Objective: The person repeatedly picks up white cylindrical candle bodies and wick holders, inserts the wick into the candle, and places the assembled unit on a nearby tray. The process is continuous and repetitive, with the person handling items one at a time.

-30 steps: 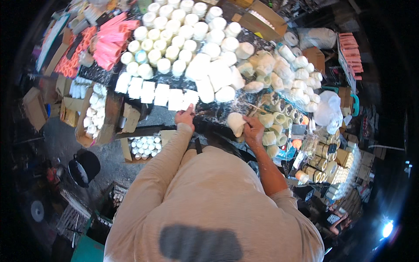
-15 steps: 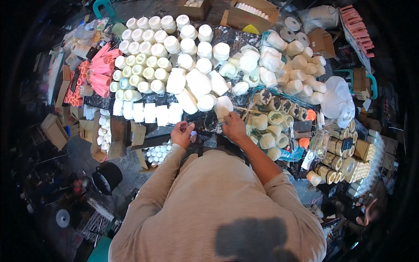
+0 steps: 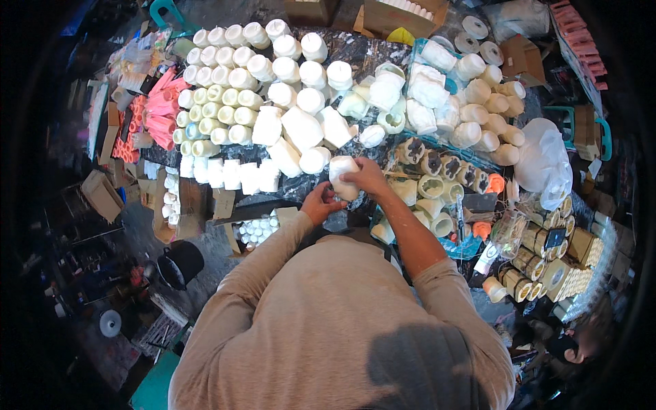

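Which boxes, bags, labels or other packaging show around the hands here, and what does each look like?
Open cardboard box: far edge, brown, holding white pieces.
Clear plastic bag: right of the white bottles, bulging, whitish.
Small cardboard carton: left side, brown, flaps open.
Labelled jars: right near edge, round, brown with dark labels.
White bottle: held by right hand, touched by left hand; unlabelled.

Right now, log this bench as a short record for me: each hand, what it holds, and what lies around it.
left hand: open, fingers beside the lower edge of the white piece
right hand: gripping the white piece from above
white piece: small white moulded item, held up over the bench edge
ahead-left: rows of white round pots
far left: pink pieces
right: clear plastic bag
bench: dark, crowded
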Motion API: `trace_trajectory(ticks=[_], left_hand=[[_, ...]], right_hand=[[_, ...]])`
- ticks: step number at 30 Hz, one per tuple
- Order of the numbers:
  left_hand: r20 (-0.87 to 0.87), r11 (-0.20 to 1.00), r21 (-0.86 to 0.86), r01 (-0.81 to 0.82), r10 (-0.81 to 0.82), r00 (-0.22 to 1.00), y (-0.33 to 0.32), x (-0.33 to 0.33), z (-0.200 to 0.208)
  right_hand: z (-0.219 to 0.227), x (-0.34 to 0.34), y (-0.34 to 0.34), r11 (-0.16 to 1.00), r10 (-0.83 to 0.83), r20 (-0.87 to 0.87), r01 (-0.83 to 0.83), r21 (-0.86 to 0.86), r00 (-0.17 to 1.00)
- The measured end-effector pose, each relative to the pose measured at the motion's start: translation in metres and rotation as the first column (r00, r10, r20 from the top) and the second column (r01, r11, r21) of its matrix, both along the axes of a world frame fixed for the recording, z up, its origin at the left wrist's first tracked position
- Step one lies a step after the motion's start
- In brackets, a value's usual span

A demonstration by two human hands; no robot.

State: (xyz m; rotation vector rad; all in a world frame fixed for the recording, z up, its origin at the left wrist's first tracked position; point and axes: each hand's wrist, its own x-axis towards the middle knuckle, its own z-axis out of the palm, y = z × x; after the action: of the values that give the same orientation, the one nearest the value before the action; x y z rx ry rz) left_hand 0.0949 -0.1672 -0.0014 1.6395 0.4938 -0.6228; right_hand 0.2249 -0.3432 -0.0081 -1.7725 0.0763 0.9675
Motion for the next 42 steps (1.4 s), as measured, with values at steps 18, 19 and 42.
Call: trace_trajectory(ticks=[18,19,42], left_hand=[[0.444,0.451,0.796,-0.402,0.015,0.896,0.077,0.012,0.025],[0.491,0.334,0.837,-0.433,-0.108,0.865,0.094,0.026,0.028],[0.719,0.916,0.400,0.003,-0.316,0.619,-0.006,0.075,0.138]], right_hand=[[0.047,0.000,0.057,0.864,0.498,0.778,-0.297,-0.406,0.384],[0.047,0.001,0.055,0.867,0.491,0.790,-0.286,-0.407,0.367],[0.097,0.055,-0.022,0.882,-0.155,0.014,0.132,0.453,0.988]])
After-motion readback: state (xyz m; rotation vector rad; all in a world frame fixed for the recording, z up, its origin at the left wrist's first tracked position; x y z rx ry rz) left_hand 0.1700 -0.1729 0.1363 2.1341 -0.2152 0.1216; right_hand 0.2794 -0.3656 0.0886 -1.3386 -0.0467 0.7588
